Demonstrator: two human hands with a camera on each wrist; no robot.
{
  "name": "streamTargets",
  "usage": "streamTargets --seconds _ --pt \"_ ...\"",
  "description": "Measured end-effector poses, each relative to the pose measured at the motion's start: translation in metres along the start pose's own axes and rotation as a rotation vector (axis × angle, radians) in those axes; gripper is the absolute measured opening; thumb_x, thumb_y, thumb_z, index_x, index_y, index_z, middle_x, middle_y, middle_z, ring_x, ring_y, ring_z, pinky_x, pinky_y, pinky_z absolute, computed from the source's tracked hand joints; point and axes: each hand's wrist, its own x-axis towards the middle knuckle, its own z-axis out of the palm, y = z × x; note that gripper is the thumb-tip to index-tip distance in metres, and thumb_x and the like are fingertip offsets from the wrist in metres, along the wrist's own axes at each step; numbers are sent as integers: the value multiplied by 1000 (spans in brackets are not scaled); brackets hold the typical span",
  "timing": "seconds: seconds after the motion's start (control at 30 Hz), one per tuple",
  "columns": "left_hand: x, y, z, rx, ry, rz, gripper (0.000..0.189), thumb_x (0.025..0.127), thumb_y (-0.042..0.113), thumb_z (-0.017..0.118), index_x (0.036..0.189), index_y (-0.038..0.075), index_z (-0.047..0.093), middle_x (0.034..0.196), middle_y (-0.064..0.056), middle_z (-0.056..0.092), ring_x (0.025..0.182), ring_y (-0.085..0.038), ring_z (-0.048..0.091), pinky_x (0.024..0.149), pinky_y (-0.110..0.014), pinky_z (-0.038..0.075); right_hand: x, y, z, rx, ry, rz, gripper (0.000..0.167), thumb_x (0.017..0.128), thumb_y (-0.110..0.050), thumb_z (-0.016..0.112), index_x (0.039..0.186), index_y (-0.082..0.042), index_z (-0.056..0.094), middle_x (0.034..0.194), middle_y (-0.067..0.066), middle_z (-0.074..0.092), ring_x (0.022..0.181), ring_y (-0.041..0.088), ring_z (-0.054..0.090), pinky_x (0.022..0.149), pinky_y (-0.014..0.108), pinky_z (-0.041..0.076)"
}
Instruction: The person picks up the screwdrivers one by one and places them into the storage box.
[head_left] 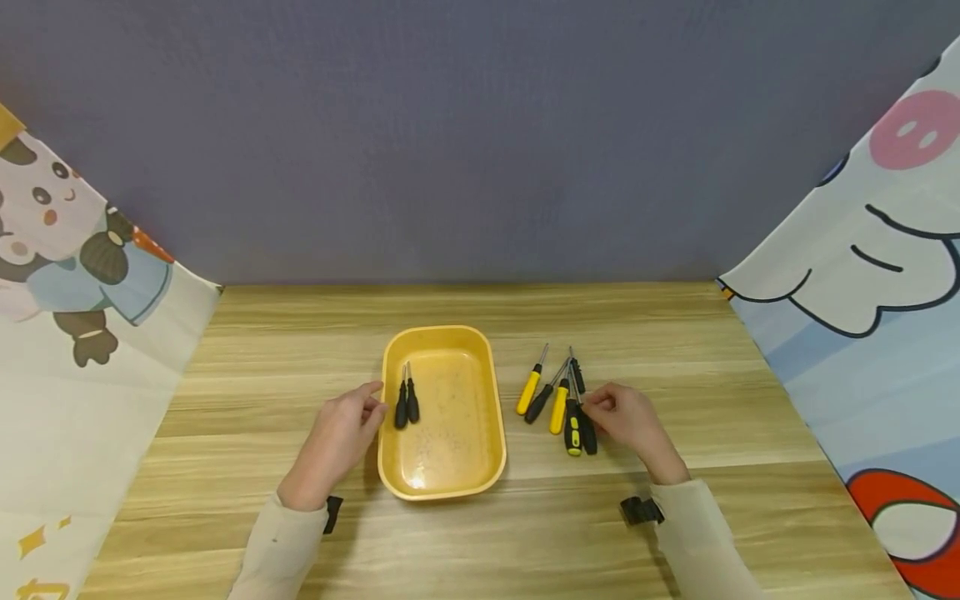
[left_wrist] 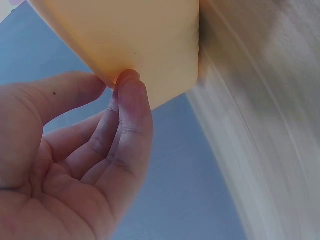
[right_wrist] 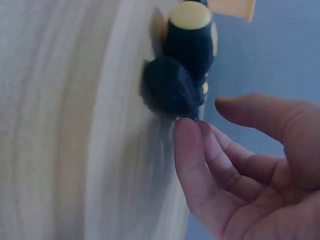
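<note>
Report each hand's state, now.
Left hand: closed, pinching the yellow tray at its rim.
Right hand: open, touching or nearly touching a black screwdriver, thumb apart.

Yellow tray (head_left: 459,417) of smooth plastic with glossy bottom, 2 black screwdrivers (head_left: 401,410) in matt plastic and metal, table (head_left: 480,546) with smooth wood-grain surface, matt grey cloth backdrop (head_left: 472,150).

**A:** ok, what are those arms (head_left: 277,550) up to?
**B:** both are reaching forward, angling in toward each other. The left hand (head_left: 337,437) is pinching, thumb (left_wrist: 75,92) and index fingertip (left_wrist: 132,90) sitting close together.
**A:** and the right hand (head_left: 628,419)?
**B:** its fingers (right_wrist: 191,160) are bending gently, and the thumb is hanging apart, leaving a gap.
</note>
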Motion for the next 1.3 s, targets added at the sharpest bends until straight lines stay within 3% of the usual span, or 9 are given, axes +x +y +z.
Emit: streamTargets --seconds 0.2,0.9,1.3 --pt "0 0 0 -3 -5 -13 36 91 10 61 124 -5 56 90 -9 67 75 -15 63 58 -22 51 -1 2 5 -6 -26 56 22 87 -17 66 97 2 64 78 5 66 61 16 61 54 27 49" --pt "1 0 -1 -5 -16 -22 36 90 8 62 123 -5 57 91 -10 67 74 -14 62 58 -24 51 3 0 9 -92 -20 91 25 83 -23 65 93 0 66 81 6 65 65 15 56 55 27 46" --pt "1 -1 -1 -7 -22 -35 36 91 10 62 124 -4 57 89 -8 67 72 -13 61 56 -23 49 5 4 9 -61 -48 122 30 84 -26 64 98 1 65 84 7 65 67 16 57 57 28 48"
